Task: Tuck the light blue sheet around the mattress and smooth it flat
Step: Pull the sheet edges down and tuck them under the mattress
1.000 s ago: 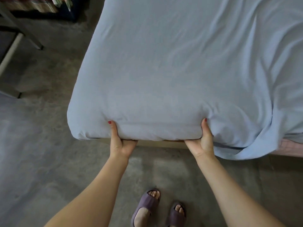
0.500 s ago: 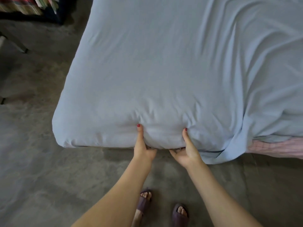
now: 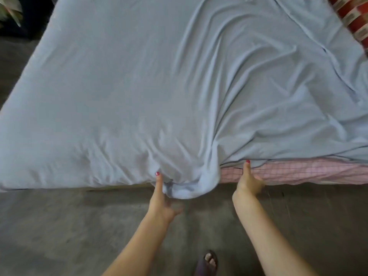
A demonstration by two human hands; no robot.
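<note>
The light blue sheet lies over the mattress. It is smooth on the left and full of folds on the right. On the near side, the left part is pulled down over the edge. To the right, the pink checked side of the mattress is bare.

The left hand holds a bunch of sheet hanging at the edge, thumb up against it. The right hand rests on the pink side, thumb touching the sheet's edge; its grip cannot be told. A foot in a purple slipper stands on the grey floor.
</note>
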